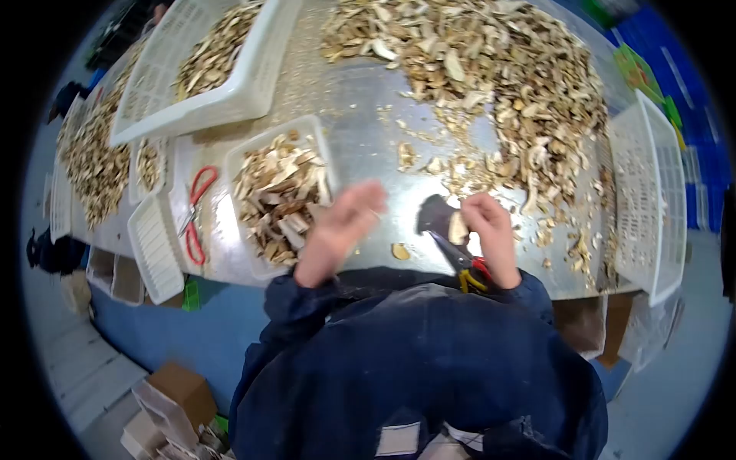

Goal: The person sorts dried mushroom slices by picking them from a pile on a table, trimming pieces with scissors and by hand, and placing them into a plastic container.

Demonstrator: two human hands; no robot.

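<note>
My left hand (345, 228) is blurred, with its fingers stretched out and nothing visible in them, over the right edge of a white basket (327, 146) of dried mushroom slices (280, 184). Pinched in my right hand (492, 234) is a pale mushroom slice (458, 229). Just left of that slice sits a dark, cloth-like piece (435, 215). Beneath my right hand lies a cutting tool with red and yellow handles (469, 277), its blades pointing up and left; its exact kind is partly hidden. A single mushroom slice (399, 251) rests on the metal table (376, 153) between my hands.
A large heap of mushroom slices (529, 84) covers the table's back right. Red-handled scissors (198, 215) lie left of the basket, near a white tray (156, 249). A big white crate (253, 96) stands at back left, another white basket (659, 199) at right.
</note>
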